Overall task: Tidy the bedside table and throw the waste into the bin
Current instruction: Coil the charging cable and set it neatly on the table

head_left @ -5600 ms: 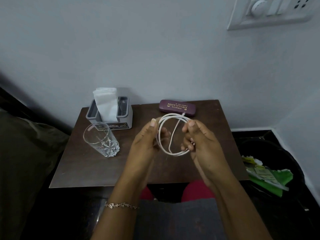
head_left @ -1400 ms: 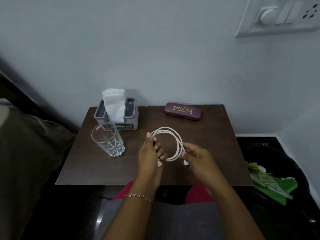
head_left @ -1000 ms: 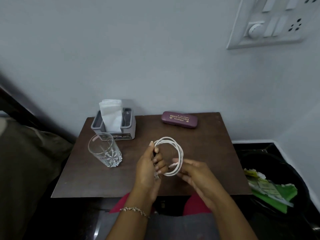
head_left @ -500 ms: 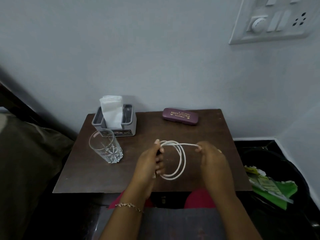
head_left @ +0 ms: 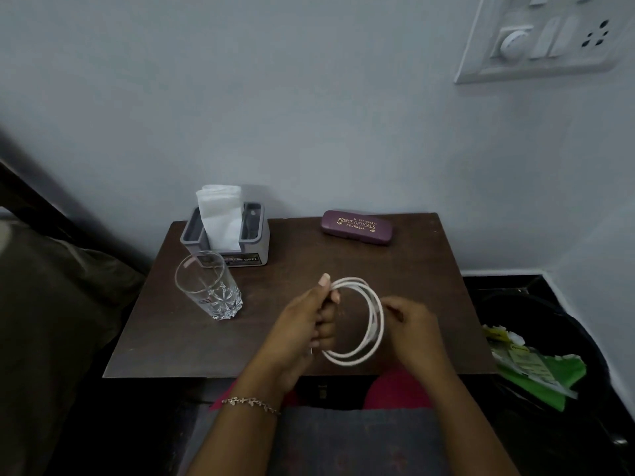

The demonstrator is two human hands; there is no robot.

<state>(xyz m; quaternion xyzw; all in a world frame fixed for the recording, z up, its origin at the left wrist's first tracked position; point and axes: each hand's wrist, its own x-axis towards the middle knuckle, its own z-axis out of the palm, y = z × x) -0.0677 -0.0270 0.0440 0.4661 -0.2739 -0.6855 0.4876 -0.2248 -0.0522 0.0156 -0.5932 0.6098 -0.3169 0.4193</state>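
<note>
Coil of white cable (head_left: pixel 347 361) gripped by curled left hand (head_left: pixel 302 326), pinched by right hand (head_left: pixel 414 329); loosened pinch could spring loops apart.

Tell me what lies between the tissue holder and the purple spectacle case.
Nothing: the head view shows only bare tabletop between the tissue holder and the spectacle case.

Home bedroom, bedside corner. Small dark wood counter (head_left: pixel 412 276) against plain painted wall (head_left: pixel 309 115); bed (head_left: pixel 51 304) with brown bedding just beside it, left. On counter: tissue holder (head_left: pixel 261 235), drinking glass (head_left: pixel 209 290), spectacle case (head_left: pixel 356 227). Switch plate (head_left: pixel 546 39) with socket high on wall. Black bin (head_left: pixel 508 298) with paper waste on floor, right.
</note>
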